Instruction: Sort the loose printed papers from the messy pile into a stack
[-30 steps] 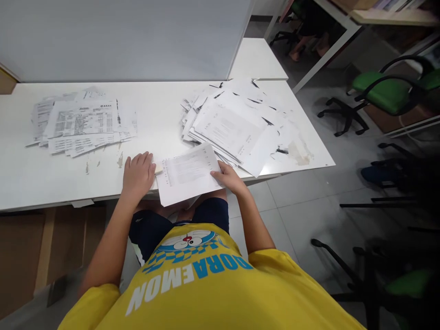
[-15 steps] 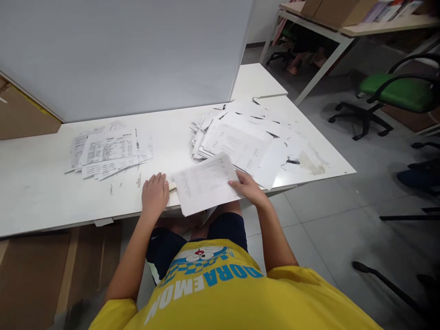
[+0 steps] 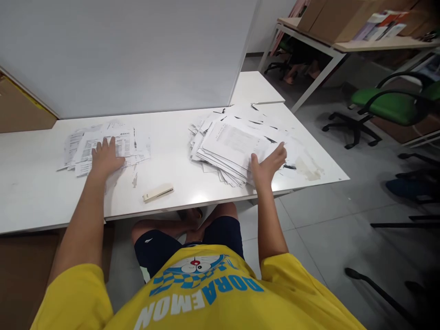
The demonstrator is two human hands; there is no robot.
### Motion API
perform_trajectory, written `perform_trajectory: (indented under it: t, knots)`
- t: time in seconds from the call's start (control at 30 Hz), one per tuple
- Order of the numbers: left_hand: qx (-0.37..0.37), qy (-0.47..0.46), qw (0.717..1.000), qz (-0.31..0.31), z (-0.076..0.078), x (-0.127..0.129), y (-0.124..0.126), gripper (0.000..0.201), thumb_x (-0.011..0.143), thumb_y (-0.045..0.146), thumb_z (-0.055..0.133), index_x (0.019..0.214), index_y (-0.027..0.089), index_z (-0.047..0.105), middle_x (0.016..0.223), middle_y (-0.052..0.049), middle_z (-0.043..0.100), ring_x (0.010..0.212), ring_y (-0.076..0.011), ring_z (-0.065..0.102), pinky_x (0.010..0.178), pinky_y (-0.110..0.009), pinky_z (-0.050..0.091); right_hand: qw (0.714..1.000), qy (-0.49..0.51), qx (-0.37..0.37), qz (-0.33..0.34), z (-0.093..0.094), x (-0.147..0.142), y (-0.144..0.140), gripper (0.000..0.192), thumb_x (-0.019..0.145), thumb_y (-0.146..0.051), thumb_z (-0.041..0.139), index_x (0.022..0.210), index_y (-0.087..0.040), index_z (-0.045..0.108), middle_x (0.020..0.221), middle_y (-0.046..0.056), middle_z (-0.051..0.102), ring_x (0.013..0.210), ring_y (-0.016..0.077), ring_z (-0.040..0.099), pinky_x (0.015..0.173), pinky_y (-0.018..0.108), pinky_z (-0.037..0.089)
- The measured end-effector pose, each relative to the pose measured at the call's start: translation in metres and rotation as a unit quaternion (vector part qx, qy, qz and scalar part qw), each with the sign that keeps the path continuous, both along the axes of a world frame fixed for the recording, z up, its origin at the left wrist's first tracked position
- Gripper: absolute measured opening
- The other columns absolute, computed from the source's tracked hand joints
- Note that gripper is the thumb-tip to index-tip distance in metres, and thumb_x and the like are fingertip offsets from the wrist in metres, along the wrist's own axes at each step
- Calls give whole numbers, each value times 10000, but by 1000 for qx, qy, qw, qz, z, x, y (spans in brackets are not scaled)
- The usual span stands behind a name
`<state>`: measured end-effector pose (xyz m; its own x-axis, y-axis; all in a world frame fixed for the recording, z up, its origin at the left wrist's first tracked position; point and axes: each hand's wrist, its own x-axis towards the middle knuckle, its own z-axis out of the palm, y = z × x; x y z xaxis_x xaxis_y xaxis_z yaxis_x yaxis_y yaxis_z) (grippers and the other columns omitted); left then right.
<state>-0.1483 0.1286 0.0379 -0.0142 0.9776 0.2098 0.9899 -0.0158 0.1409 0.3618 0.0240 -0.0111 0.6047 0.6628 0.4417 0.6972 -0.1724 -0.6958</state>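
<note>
My left hand [image 3: 105,156] lies flat, fingers spread, on the left pile of printed papers [image 3: 129,142] on the white table [image 3: 34,188]. My right hand [image 3: 268,164] rests open on the near right edge of the bigger, messy right pile of papers [image 3: 233,144], thumb and fingers apart; whether it pinches a sheet I cannot tell. A cream stapler [image 3: 158,192] lies alone on the table between my arms, near the front edge.
A grey partition [image 3: 130,50] stands behind the table. A green office chair [image 3: 388,105] and dark chair bases [image 3: 412,183] fill the floor to the right. A far desk [image 3: 343,43] carries cardboard boxes. Brown cardboard [image 3: 20,114] leans at the left.
My right hand has put the sheet it held onto the right pile. My left hand left the stapler and moved up to the left pile. The camera view shifted.
</note>
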Motion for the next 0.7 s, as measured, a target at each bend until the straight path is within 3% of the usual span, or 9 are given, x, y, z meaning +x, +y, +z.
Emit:
perform_trajectory:
  t: [0.07,0.17,0.27,0.43,0.57,0.63,0.7]
  knots:
    - [-17,-28,999,7,-6,-12,9,809,673,501,576,1425,232,446,1437,-199,468,1362,-490,347,1092,-704,292,999,-9,29,-16,-3,-10,-15,826,850,-420,563,1520,-180,144,1508,208,176,1395,384,212,1123,621,247]
    - [-3,-19,1000,-13,-9,-15,9,711,730,549,486,1356,214,533,1284,-239,575,1271,-503,448,1012,-724,360,999,-11,53,6,-15,-26,-42,744,882,-385,505,1515,-205,158,1498,192,177,1417,357,196,1125,600,271]
    - [22,2,1000,-22,-6,-15,7,588,817,495,365,1276,223,615,1089,-239,654,1142,-492,554,911,-731,425,997,-19,59,38,-34,-36,-66,682,899,-384,477,1497,-204,203,1464,196,228,1413,343,231,1110,592,302]
    - [-4,40,999,-28,3,-23,8,553,845,479,363,1199,190,675,896,-200,683,920,-457,642,743,-696,495,996,-27,66,55,-55,-34,-92,570,920,-372,461,1447,-215,311,1398,184,337,1356,329,345,1052,571,389]
    - [67,76,995,-8,15,-9,-10,523,916,416,340,1235,135,645,785,-135,683,814,-341,657,766,-601,529,989,15,111,92,-45,-43,-104,511,920,-356,484,1401,-210,389,1350,174,400,1275,310,447,1017,537,435]
    - [135,82,987,-3,20,15,-30,492,934,336,347,1293,113,600,838,-129,703,841,-290,654,808,-515,544,979,93,125,134,-31,-59,-109,525,916,-372,509,1406,-231,381,1353,165,418,1200,285,520,996,512,459]
    - [176,108,977,-60,20,51,-59,482,926,246,349,1329,97,567,996,-155,716,926,-286,662,807,-457,549,944,236,109,204,-14,-81,-112,583,903,-412,553,1428,-269,342,1363,149,448,1135,260,577,972,486,485]
